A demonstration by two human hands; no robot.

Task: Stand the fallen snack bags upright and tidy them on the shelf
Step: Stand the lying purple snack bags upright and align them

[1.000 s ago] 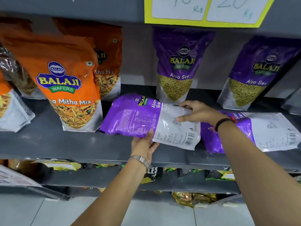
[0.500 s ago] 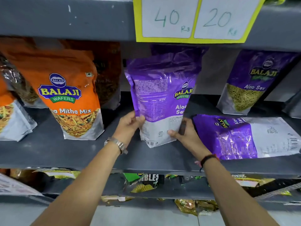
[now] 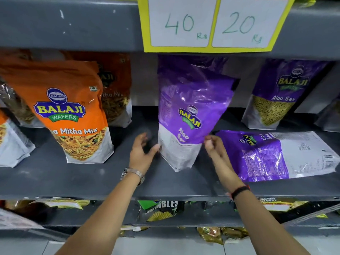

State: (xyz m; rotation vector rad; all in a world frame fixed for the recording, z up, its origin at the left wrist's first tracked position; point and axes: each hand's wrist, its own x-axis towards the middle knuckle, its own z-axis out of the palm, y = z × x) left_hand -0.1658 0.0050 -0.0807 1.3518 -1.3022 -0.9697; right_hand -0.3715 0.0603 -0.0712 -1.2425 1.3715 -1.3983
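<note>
Now upright at the middle of the grey shelf (image 3: 55, 181): purple Aloo Sev bag (image 3: 189, 111), long axis near vertical, top toward 12 o'clock, white base toward 6 and tilted slightly. At its 8 o'clock, left hand (image 3: 141, 153), fingers spread, thumb touching the bag's lower edge. At its 4 o'clock, right hand (image 3: 215, 146), fingers loosely curled beside the base; grip blurred, cannot tell. At 3 o'clock, second purple bag (image 3: 276, 155) lying flat, long axis running 9 to 3.
</note>
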